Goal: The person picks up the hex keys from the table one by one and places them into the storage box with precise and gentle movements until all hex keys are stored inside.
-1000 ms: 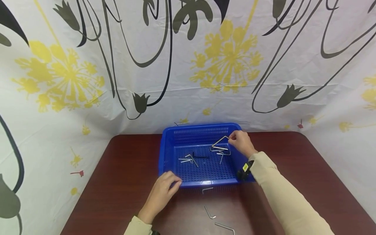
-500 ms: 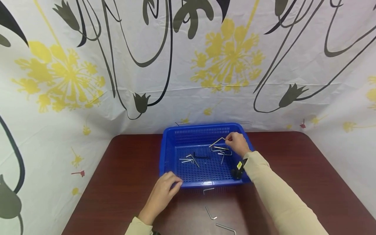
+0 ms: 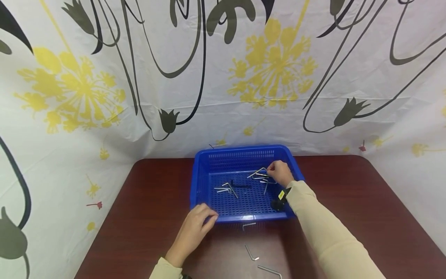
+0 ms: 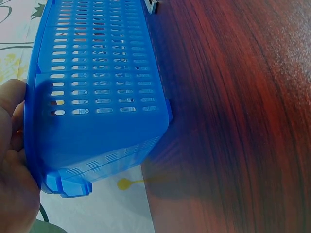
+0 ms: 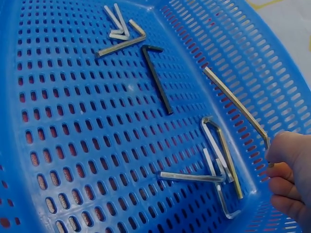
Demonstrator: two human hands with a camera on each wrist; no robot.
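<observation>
My right hand [image 3: 280,173] is inside the blue plastic basket [image 3: 230,217], near its right wall. Thumb and fingertips pinch the short end of a brass-toned hex key [image 5: 238,104]; its long arm slants over the basket floor. Just below it lies a cluster of hex keys [image 5: 192,176], silver and brass-toned. A black hex key [image 5: 158,82] and a second group of hex keys [image 5: 121,44] lie farther left in the basket. My left hand [image 3: 192,228] holds the near-left rim with bent fingers; in the left wrist view the rim partly hides the fingers.
Several loose hex keys lie on the dark red table [image 3: 153,193] before the basket, among them a bent silver hex key [image 3: 251,252] and a larger hex key [image 3: 270,270]. A patterned cloth [image 3: 209,93] hangs behind and on both sides of the table.
My right hand has moved slightly left and lowered the pinched hex key toward the cluster in the basket. My left hand has stayed at the rim.
</observation>
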